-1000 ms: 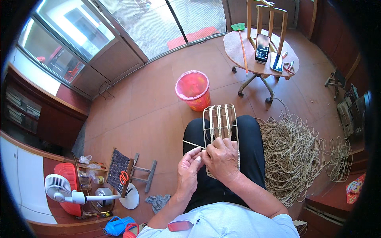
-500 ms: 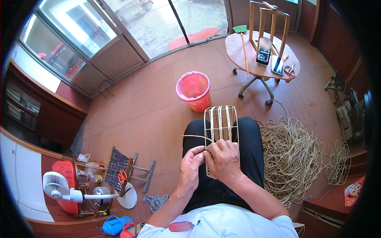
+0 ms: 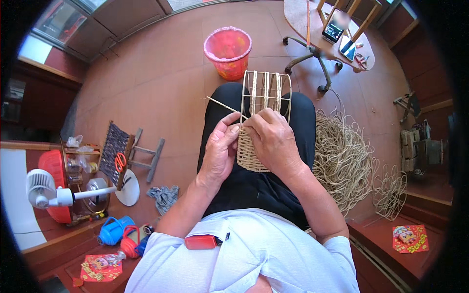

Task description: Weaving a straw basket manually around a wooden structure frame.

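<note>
Between the left hand [image 3: 221,146] and the right hand [image 3: 273,139], over the lap [image 3: 304,129], sits the rod frame [image 3: 251,155], its near section woven, its far section open. The left thumb and forefinger are closed on the frame's left edge. The right fingers are bent over the weave; their tips are hidden, so what they grasp cannot be told. A cord end [image 3: 222,104] projects beyond the left fingertips, to the left. Handling: expect a light assembly, the rods stiff but liable to bend under force, the cord flexible and not slippery. Hold the frame by its side rods, level with the edge of the weave; pinch the cord close to the frame. Count: one frame in hand, with three pale lengthwise bands; one cord end; one cord heap [image 3: 342,161] right of the right hand; at least one bare frame [image 3: 391,193] farther right; one red bucket [image 3: 232,68] beyond both hands; one pair of scissors [image 3: 120,162] well left of the left hand; two phones [image 3: 333,31] far beyond the right hand.
</note>
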`<state>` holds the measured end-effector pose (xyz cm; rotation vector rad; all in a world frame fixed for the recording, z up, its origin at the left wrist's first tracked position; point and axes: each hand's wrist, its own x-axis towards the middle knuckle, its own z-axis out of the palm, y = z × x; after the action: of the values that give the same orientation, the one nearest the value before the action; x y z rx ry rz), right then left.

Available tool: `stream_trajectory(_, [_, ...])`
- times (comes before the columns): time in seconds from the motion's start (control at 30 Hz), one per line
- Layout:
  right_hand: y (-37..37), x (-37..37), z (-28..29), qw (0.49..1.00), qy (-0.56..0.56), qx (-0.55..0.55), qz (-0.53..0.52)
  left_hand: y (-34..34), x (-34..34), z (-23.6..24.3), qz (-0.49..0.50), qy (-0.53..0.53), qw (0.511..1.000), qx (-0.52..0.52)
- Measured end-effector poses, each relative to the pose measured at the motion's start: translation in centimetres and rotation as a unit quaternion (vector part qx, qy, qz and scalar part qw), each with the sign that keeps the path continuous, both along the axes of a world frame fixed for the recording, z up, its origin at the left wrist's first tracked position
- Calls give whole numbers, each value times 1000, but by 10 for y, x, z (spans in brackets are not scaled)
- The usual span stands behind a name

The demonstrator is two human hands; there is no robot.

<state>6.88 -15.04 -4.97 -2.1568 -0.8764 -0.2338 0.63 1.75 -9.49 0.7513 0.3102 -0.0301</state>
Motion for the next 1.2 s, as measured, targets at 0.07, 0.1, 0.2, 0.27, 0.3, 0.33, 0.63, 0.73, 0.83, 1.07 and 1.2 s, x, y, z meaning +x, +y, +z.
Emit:
stream_trajectory(0.07, [0, 0, 0, 1000, 7, -11, 1, 3, -3, -2, -1, -7, 999, 43])
stream_trajectory(0.1, [1, -1, 1, 1000, -6, -30, 6, 4, -6, -3, -5, -15, 995, 94])
stream_trajectory(0.2, [-1, -7, 11, 998, -11, -58, 18, 5, -11, 2, 7, -46, 974, 221])
stream_trajectory(0.27, [-3, -12, 18, 997, -1, -67, 23, 1, -14, 7, 20, -57, 968, 244])
stream_trajectory(0.3, [-4, -12, 19, 998, 24, -60, 15, -2, -14, 10, 28, -61, 956, 285])
stream_trajectory(0.33, [-5, -13, 22, 997, 50, -52, 7, -4, -15, 11, 35, -65, 943, 326])
stream_trajectory(0.63, [-77, -22, 120, 897, 335, 211, 196, -10, -8, -1, 83, -50, 933, 346])
stream_trajectory(0.73, [-91, -8, 123, 724, 384, 485, 304, -7, -3, -9, 89, -8, 990, 111])
stream_trajectory(0.83, [-88, 0, 118, 843, 384, 357, 123, 2, -1, -10, 7, 45, 999, 22])
stream_trajectory(1.07, [-28, 1, 55, 971, 232, 59, -20, -1, -3, -7, 24, 80, 996, 2])
stream_trajectory(1.2, [-14, 6, 36, 980, 198, 20, -16, -3, -4, -4, 35, 58, 996, 59])
